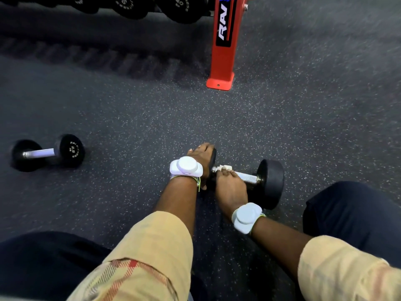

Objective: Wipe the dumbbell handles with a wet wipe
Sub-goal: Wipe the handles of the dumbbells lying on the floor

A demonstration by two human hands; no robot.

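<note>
Apparently wipe (223, 167), handle (246, 177) — inside right grip (231, 187)

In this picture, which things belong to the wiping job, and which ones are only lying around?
For the job: near dumbbell, held at its head by the left hand; wet wipe, pressed on the handle by the right hand; far dumbbell on the floor, probably also to wipe.
Just there: red rack post; racked dumbbells at the top.

Forearms (175, 198) reached forward and down, white bands (186, 167) on both wrists, left hand (200, 158) clasped over one dumbbell (270, 181) end, right hand (230, 185) curled round the wet wipe (223, 167) on its handle.
</note>
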